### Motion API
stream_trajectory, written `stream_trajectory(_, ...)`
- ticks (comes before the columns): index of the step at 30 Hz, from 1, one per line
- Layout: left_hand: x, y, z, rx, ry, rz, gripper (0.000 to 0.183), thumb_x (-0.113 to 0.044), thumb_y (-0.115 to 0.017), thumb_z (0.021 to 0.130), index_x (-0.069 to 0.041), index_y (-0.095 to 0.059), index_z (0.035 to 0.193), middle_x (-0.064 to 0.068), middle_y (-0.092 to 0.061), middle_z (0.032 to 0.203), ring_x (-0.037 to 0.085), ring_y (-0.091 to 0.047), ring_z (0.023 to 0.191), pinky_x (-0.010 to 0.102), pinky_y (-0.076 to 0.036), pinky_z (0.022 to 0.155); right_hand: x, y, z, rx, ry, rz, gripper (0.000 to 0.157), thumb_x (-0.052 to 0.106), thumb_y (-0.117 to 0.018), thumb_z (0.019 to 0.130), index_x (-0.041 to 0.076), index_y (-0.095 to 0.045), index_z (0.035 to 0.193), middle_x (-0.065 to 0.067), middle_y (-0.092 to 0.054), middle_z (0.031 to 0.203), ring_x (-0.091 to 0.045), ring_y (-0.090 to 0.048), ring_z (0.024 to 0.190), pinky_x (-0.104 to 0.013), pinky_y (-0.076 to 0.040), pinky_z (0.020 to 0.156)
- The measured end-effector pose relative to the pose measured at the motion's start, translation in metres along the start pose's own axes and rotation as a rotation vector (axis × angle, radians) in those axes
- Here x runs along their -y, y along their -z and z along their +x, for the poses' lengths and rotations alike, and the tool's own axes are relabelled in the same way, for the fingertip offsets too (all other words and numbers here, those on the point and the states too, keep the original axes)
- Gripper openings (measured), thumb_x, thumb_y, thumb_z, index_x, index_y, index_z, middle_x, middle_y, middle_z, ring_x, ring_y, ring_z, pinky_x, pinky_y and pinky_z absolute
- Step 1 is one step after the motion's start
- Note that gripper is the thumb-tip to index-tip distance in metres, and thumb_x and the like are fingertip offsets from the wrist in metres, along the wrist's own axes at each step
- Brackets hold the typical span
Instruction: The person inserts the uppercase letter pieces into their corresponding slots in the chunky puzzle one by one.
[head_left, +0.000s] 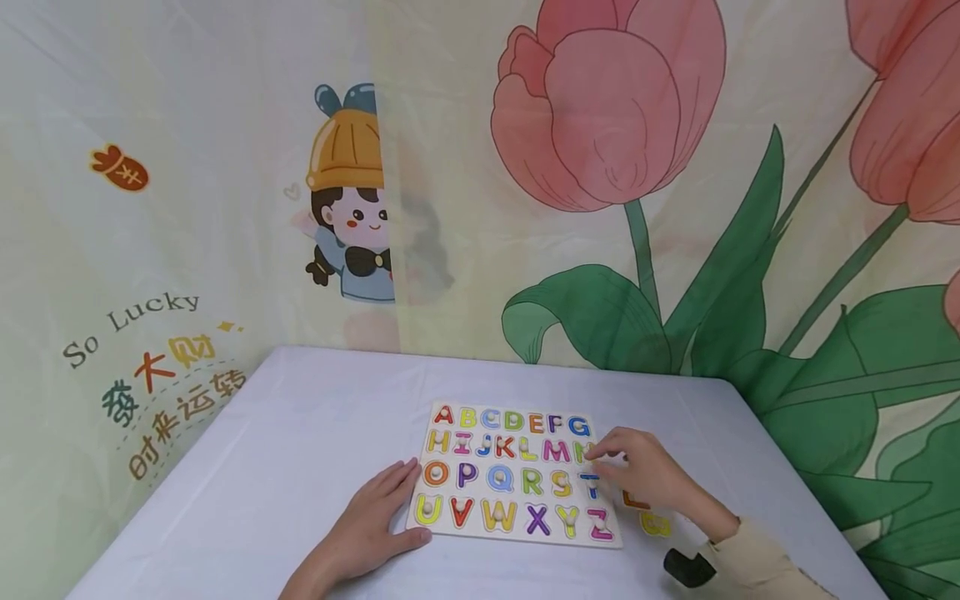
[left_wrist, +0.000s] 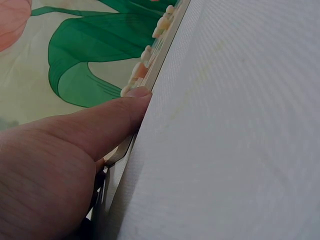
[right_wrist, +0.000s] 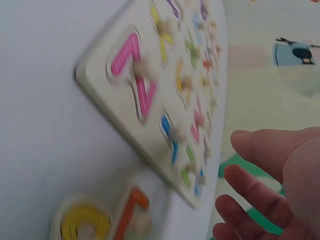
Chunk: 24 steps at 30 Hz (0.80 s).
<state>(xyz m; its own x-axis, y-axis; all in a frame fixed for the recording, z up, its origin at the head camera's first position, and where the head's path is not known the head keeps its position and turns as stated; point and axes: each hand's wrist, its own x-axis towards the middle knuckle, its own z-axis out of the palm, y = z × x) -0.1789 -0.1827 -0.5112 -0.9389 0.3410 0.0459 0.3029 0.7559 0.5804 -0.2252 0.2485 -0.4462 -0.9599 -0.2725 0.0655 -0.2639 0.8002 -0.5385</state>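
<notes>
A white alphabet puzzle board point(head_left: 517, 540) lies on the table, its coloured letters fitted with small round knobs. My left hand point(head_left: 367, 527) lies along the board's left edge, fingers straight. In the left wrist view the left thumb point(left_wrist: 115, 120) rests against the board's edge. My right hand point(head_left: 651, 468) hovers at the right side, fingertips near the green N point(head_left: 582, 452) and the blue T point(head_left: 590, 483). In the right wrist view the right hand's fingers point(right_wrist: 250, 185) are apart, with nothing between them. The pink Z point(right_wrist: 145, 97) sits in the near right corner.
Two loose letter pieces, an orange one point(right_wrist: 122, 215) and a yellow one point(head_left: 655, 523), lie on the table right of the board, beneath the right forearm. A white cloth point(head_left: 247, 500) covers the table. Behind it hangs a printed curtain point(head_left: 450, 167) with tulips.
</notes>
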Motion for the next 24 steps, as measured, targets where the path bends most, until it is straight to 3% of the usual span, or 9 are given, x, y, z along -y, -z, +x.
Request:
stream_trajectory(5,0.001,0.000,0.002,-0.002,-0.001,0.001,0.100,-0.066,-0.075,0.088,-0.012,-0.040,0.165,0.000,-0.033,0.173,0.032,-0.024,0.161,0.063,-0.024,0.127,-0.019,0.024,-0.011,-0.041,0.067,-0.058,0.014,0.014,-0.083,0.093,0.019,-0.084,0.106,0.009,-0.070,0.099,-0.017,-0.063,0.098,-0.040,-0.059,0.085)
stream_trajectory(9,0.003,-0.002,0.002,-0.007,-0.003,0.001,0.100,-0.066,-0.075,0.088,-0.013,-0.040,0.165,0.001,-0.033,0.174,0.033,-0.024,0.162,0.063,-0.024,0.127,-0.035,0.034,-0.021,-0.010,0.124,-0.073,0.014,0.015,-0.085,0.092,0.019,-0.084,0.106,0.011,-0.069,0.099,-0.013,-0.063,0.094,-0.031,-0.058,0.079)
stream_trajectory(13,0.003,-0.003,0.001,-0.014,-0.005,0.007,0.099,-0.066,-0.075,0.088,-0.012,-0.041,0.164,0.001,-0.034,0.173,0.033,-0.024,0.161,0.062,-0.024,0.127,-0.051,0.039,-0.024,0.101,0.199,-0.066,0.017,0.013,-0.086,0.090,0.022,-0.084,0.104,0.012,-0.068,0.100,-0.011,-0.063,0.093,-0.027,-0.060,0.077)
stream_trajectory(19,0.002,-0.002,0.000,-0.012,0.000,0.008,0.099,-0.066,-0.076,0.088,-0.013,-0.042,0.164,0.001,-0.034,0.173,0.032,-0.024,0.161,0.062,-0.024,0.127,-0.063,0.043,-0.020,0.291,0.269,-0.061,0.024,0.012,-0.088,0.088,0.029,-0.085,0.105,0.014,-0.067,0.103,-0.010,-0.064,0.097,-0.031,-0.063,0.086)
stream_trajectory(24,0.002,-0.001,0.002,0.002,-0.002,0.004,0.100,-0.066,-0.076,0.088,-0.013,-0.041,0.165,0.000,-0.033,0.173,0.032,-0.024,0.161,0.063,-0.025,0.127,-0.063,0.042,-0.011,0.354,0.336,-0.116,0.026,0.013,-0.089,0.087,0.031,-0.085,0.105,0.018,-0.066,0.101,-0.003,-0.060,0.093,-0.026,-0.061,0.083)
